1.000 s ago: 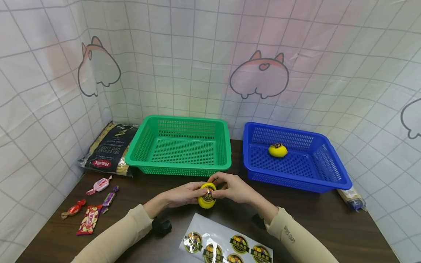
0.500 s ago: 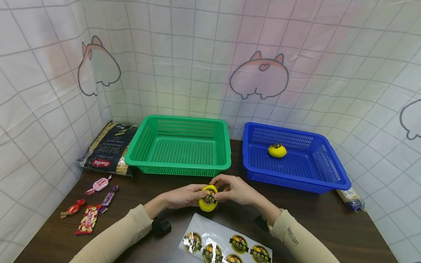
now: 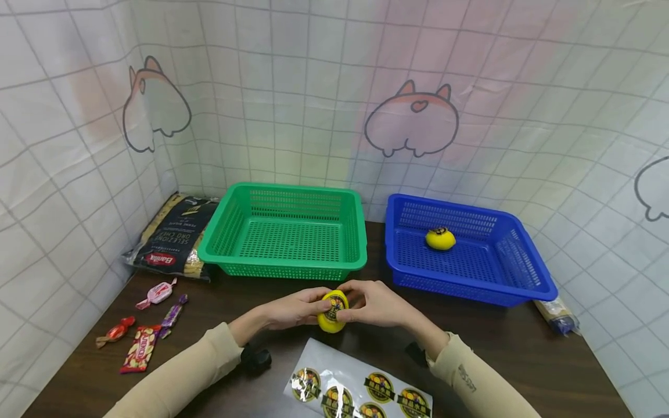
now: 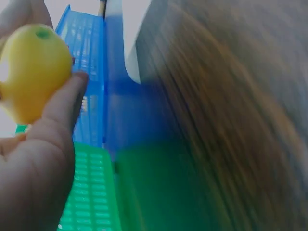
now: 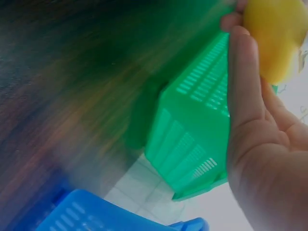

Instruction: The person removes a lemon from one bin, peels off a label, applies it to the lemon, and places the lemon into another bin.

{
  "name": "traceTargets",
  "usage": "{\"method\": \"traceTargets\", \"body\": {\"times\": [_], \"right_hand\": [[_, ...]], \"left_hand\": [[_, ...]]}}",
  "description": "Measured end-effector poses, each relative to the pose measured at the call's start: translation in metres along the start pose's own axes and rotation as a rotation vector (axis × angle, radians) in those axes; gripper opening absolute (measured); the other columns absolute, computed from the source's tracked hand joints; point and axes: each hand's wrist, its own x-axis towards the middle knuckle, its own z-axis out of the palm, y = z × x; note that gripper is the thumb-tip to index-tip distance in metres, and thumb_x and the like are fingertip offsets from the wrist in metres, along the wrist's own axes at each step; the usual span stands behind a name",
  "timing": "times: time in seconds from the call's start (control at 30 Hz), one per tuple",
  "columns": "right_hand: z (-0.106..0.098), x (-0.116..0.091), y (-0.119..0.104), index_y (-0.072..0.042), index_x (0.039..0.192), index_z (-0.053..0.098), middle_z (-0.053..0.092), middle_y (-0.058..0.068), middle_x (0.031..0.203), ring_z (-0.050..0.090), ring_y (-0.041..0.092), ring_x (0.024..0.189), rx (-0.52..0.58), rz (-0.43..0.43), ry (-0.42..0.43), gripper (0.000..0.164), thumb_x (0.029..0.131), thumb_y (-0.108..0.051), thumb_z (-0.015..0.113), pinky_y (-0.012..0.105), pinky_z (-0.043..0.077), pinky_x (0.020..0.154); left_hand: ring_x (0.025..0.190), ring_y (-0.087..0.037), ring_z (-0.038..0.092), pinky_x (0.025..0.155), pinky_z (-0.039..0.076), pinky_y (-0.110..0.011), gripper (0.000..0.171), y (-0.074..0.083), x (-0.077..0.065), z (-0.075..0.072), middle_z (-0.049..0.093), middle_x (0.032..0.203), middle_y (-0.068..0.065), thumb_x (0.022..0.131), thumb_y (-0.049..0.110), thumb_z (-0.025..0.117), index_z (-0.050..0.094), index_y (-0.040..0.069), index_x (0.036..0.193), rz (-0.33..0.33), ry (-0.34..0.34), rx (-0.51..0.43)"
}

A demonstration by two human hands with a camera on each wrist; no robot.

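Note:
Between both hands is a yellow lemon with a round dark sticker on its upper face. My left hand grips the lemon from the left, its thumb on the sticker's edge. From the other side my right hand holds it, thumb at the sticker's right edge and fingers behind. In the left wrist view the lemon shows a green tip. Only part of the lemon is visible in the right wrist view. A sheet of round stickers lies just below the hands.
A green basket stands behind the hands. To its right, a blue basket contains another lemon with a sticker. A pasta bag and several wrapped sweets lie at left; another packet is at right.
The lemon has shifted slightly right in the hands. The right thumb has moved from the middle of the sticker to its right edge, leaving more of the sticker showing.

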Motion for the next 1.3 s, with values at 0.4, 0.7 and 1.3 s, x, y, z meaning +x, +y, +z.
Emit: {"method": "traceTargets", "body": {"times": [0.4,0.7,1.3], "right_hand": [[0.001,-0.003,-0.017,-0.013,0.131,0.060,0.074,0.006,0.115,0.071,0.018,0.096,-0.079,0.029,0.111,0.058,0.087,-0.049,0.073,0.027,0.059,0.075],[-0.004,-0.007,-0.019,-0.012,0.133,0.060,0.073,0.006,0.116,0.070,0.016,0.099,-0.019,0.036,0.092,0.060,0.086,-0.044,0.076,0.026,0.058,0.078],[-0.033,-0.030,-0.028,-0.010,0.131,0.061,0.071,0.001,0.106,0.064,0.011,0.086,-0.073,0.063,0.092,0.059,0.082,-0.037,0.078,0.022,0.055,0.073]], "left_hand": [[0.125,-0.015,0.056,0.113,0.047,-0.038,0.057,0.008,0.003,0.014,0.043,0.140,-0.015,0.103,0.044,0.049,0.028,0.007,0.141,0.041,0.070,0.025],[0.128,-0.013,0.053,0.116,0.044,-0.037,0.054,0.008,0.005,0.020,0.038,0.143,-0.015,0.105,0.041,0.046,0.024,0.010,0.142,0.066,0.059,-0.015],[0.109,-0.009,0.066,0.102,0.055,-0.029,0.058,0.009,0.031,0.025,0.062,0.129,-0.011,0.106,0.048,0.038,0.046,0.001,0.139,0.077,0.301,-0.113]]}}
